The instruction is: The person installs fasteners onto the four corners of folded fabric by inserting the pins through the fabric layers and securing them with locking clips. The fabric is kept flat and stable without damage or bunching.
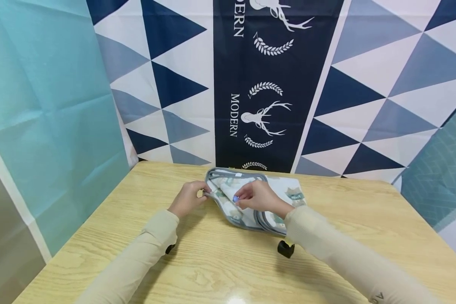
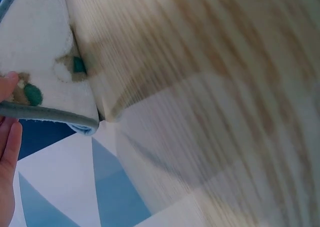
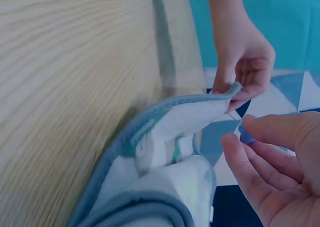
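A folded white cloth [image 1: 294, 190] with a printed pattern and grey-blue edging lies at the back of the table. My left hand [image 1: 188, 196] pinches the left edge of this cloth and holds it up, so the layers part there. In the right wrist view the lifted edge is caught between the left thumb and fingers. My right hand [image 1: 260, 196] is above the middle of the cloth. Between its thumb and fingertips it pinches a small blue round object [image 1: 235, 199], whose exact kind is too small to tell. The left wrist view shows only part of the left hand [image 2: 7, 162].
The light wooden table [image 1: 213, 261] runs up to a patterned wall hanging [image 1: 182, 84] just behind the cloth. A teal sheet [image 1: 57, 105] hangs at the left. Small black pieces [image 1: 286, 249] show below both wrists.
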Demonstrator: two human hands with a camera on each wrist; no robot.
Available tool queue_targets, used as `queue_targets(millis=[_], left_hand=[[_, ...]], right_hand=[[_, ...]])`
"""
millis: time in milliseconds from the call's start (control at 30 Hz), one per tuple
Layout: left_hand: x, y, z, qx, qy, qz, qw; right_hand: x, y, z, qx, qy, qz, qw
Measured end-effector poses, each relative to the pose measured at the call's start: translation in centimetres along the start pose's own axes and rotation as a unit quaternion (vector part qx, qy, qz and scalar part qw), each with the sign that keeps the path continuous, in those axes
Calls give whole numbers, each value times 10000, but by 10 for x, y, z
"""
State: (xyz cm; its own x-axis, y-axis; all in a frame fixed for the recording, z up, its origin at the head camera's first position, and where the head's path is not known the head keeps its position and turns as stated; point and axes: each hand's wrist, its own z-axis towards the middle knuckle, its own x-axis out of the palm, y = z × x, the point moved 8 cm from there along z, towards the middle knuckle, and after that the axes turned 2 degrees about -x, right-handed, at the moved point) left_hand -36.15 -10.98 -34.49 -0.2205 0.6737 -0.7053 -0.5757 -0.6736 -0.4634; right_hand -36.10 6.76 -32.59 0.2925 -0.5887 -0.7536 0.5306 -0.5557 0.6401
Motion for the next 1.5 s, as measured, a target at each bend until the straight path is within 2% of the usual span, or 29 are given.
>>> queue_targets(millis=[67,167,300,433,600,800,1000,1133,1267,1500], left_hand=[[1,-1,-1,25,24,-30,10000],[3,-3,-1,95,55,-114,9999],[5,-4,-1,109,105,-219,9996],[6,-6,0,151,98,-262,9995],[6,-9,2,204,81,-220,9995],[6,-10,4,76,66,-182,9998],[8,-9,4,-25,148,-345,9993],[9,-9,4,-38,209,-464,9987],[9,-9,5,-62,227,-546,9982],[7,-6,6,-151,271,-583,9978]], right_hand=[[3,-7,7,282,-83,347,9990],[9,-19,15,697,-176,1046,9919],[17,-30,23,1161,-273,1915,9742],[23,-37,30,1369,-323,2497,9581],[29,-40,36,1419,-244,2739,9509],[34,-43,43,1589,-177,3072,9381],[42,-46,48,1640,-51,3194,9333],[46,-49,50,1705,-95,3359,9263],[48,-49,52,1681,-148,3429,9241],[48,-47,56,1512,-153,3390,9284]])
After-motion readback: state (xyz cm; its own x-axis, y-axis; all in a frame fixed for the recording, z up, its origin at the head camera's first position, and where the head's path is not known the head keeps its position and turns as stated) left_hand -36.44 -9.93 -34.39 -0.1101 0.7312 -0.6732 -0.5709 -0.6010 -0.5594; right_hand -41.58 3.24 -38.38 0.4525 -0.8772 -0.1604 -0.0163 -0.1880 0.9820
